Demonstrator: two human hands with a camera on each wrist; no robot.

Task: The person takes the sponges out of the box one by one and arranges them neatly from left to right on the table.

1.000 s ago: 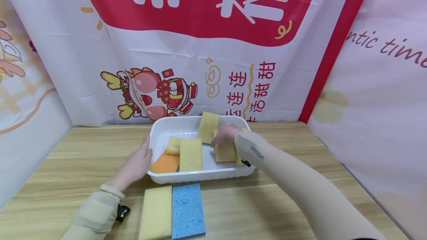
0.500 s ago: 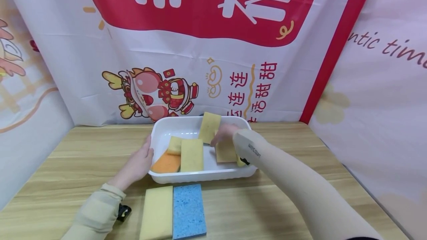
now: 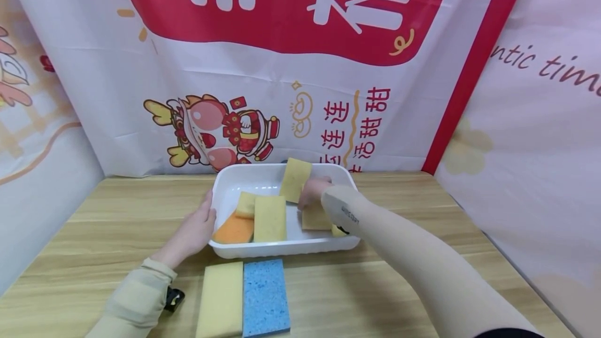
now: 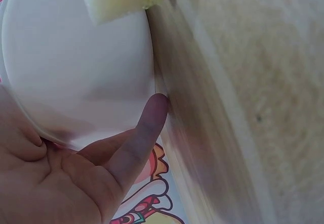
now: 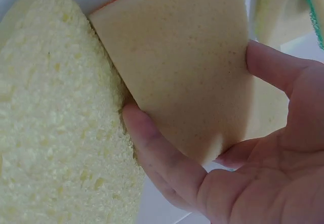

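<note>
- White tray (image 3: 286, 250) containing: tan sponge (image 3: 315, 220) between finger and thumb of the right hand (image 3: 315, 191); yellow sponge (image 3: 295, 180) leaning just beyond those fingers; orange sponge (image 3: 233, 229) near the left hand (image 3: 196, 226).
- Right hand dips inside, clamped on the tan sponge's edges.
- Left fingers extended, touching the outer wall.

Head view: high, facing 12 o'clock, downward, taking in the white tray (image 3: 286, 251). Wrist views, close: left at tray's 9 o'clock, right toward 3; tray in all.
</note>
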